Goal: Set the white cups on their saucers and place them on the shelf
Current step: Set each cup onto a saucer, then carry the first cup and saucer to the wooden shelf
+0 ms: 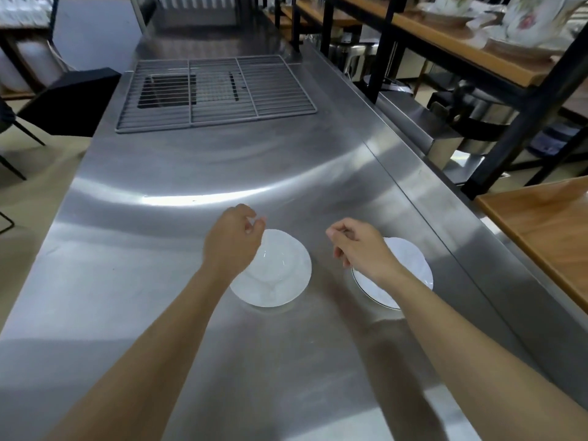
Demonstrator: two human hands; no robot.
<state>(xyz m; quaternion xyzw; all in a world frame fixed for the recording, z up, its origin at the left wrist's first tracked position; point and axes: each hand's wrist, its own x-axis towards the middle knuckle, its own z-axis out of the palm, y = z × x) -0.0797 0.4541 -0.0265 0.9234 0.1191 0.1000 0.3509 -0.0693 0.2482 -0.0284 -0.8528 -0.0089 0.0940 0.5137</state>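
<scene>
Two white saucers lie side by side on the steel counter (159, 281). The left saucer (280, 275) is plain white; the right saucer (410, 262) has a thin dark rim line. My left hand (232, 240) hovers over the left saucer's far-left edge, fingers loosely curled and holding nothing. My right hand (362, 246) hangs over the right saucer's left part, fingers also curled and empty. No white cups are in view on the counter. A wooden shelf (547, 237) on a black frame stands to the right.
A wire rack (216, 90) lies flat over an opening at the counter's far end. Upper wooden shelves (461, 46) at the back right carry flowered china. Metal pots stand low behind the black posts (515, 135). A dark chair (66, 100) stands at the left.
</scene>
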